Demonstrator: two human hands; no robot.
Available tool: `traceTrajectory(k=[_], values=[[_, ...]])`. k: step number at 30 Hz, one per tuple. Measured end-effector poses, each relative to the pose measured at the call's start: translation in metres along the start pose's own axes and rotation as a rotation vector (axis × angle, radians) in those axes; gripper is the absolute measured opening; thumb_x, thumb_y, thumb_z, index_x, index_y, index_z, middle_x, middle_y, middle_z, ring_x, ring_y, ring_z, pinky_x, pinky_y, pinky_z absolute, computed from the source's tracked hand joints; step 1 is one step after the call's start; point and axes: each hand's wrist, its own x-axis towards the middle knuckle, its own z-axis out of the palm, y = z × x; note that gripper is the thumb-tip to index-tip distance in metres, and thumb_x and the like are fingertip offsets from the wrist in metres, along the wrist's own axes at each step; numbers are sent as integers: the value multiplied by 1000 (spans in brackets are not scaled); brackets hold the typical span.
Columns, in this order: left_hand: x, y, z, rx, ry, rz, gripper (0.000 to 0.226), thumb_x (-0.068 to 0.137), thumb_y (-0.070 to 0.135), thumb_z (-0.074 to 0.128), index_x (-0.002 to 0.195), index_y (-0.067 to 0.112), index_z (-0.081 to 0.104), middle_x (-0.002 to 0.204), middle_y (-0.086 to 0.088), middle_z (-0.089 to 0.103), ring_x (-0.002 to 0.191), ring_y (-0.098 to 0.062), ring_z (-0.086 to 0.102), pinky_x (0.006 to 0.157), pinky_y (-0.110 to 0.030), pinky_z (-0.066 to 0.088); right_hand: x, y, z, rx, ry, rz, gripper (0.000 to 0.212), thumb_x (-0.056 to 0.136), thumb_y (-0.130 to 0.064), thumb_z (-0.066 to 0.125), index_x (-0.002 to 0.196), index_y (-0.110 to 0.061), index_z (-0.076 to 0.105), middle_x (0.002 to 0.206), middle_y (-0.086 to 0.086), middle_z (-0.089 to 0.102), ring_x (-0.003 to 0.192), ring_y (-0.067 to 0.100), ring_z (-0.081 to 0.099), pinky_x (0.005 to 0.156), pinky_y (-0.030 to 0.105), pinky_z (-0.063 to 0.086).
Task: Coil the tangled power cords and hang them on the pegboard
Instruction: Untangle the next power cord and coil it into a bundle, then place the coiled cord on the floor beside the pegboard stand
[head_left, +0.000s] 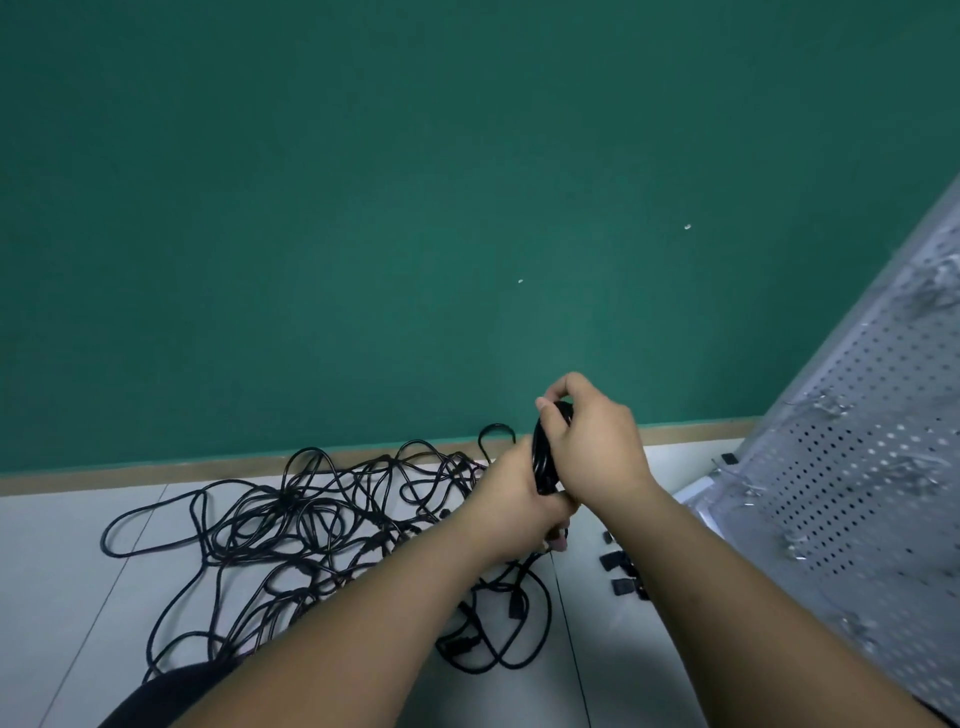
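A tangle of black power cords (311, 525) sprawls on the pale floor at the foot of the green wall. In front of the wall I hold a coiled black cord (545, 457) upright in both hands. My right hand (592, 436) wraps around the coil's upper part, fingers closed over its top. My left hand (519, 499) grips the coil's lower end from the left. A strand hangs from the coil down to the floor. The silver pegboard (862, 467) leans at the right, close to my right forearm.
A few small black straps or clips (621, 569) lie on the floor between the coil and the pegboard. Metal hooks (826, 408) stick out of the pegboard. A loose plug end (517, 605) lies beneath my left forearm. The green wall fills the upper view.
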Motion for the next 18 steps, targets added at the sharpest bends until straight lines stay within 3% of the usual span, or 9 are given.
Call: traceTrajectory(k=[1, 3, 6, 8, 10, 12, 15, 18], values=[[1, -3, 2, -74, -36, -21, 30, 90, 7, 63, 113, 25, 54, 82, -9, 67, 58, -22, 68, 50, -33, 54, 1, 7, 0, 10, -35, 34, 18, 108, -40, 53, 102, -24, 61, 85, 1, 70, 83, 25, 62, 69, 34, 41], [4, -10, 6, 42, -27, 17, 29, 89, 11, 60, 113, 25, 52, 86, -6, 65, 59, -21, 66, 52, -35, 54, 2, 21, 1, 33, -88, 84, 27, 109, -40, 50, 95, -21, 62, 83, 2, 71, 86, 27, 64, 70, 35, 41], [6, -17, 15, 608, 61, 130, 28, 91, 23, 56, 116, 22, 45, 89, -4, 64, 76, -28, 64, 65, -43, 53, -7, 38, 0, 109, -67, 196, 33, 110, -40, 49, 87, -19, 59, 81, 4, 70, 84, 29, 63, 69, 36, 44], [7, -24, 26, 855, 93, 229, 31, 94, 23, 54, 121, 17, 40, 90, -9, 66, 81, -36, 64, 69, -46, 53, -16, 51, 2, 187, -37, 285, 35, 110, -40, 49, 87, -16, 61, 82, 7, 69, 81, 31, 64, 71, 39, 51], [7, -32, 41, 827, 101, 244, 28, 97, 26, 56, 119, 19, 39, 93, -6, 67, 85, -35, 65, 70, -45, 52, -26, 66, 4, 285, -15, 337, 32, 109, -41, 52, 92, -18, 64, 82, 6, 72, 79, 29, 67, 76, 44, 56], [10, -39, 55, 633, 72, 126, 30, 97, 38, 64, 116, 25, 44, 95, 1, 67, 86, -25, 66, 70, -42, 53, -38, 80, 2, 465, -13, 410, 23, 104, -49, 58, 103, -27, 64, 83, 3, 75, 73, 23, 68, 74, 46, 59], [15, -54, 70, 506, -23, -45, 45, 86, 57, 76, 110, 29, 51, 94, 7, 67, 83, -15, 65, 68, -35, 52, -64, 104, 4, 655, -35, 575, 31, 100, -54, 64, 120, -31, 61, 85, 4, 73, 74, 19, 67, 61, 35, 55], [18, -73, 88, 546, -183, -92, 48, 84, 49, 82, 111, 28, 47, 100, 7, 65, 89, -14, 64, 71, -34, 51, -94, 134, 23, 623, -19, 625, 36, 92, -57, 69, 99, -22, 72, 81, 1, 72, 84, 26, 71, 82, 54, 62]])
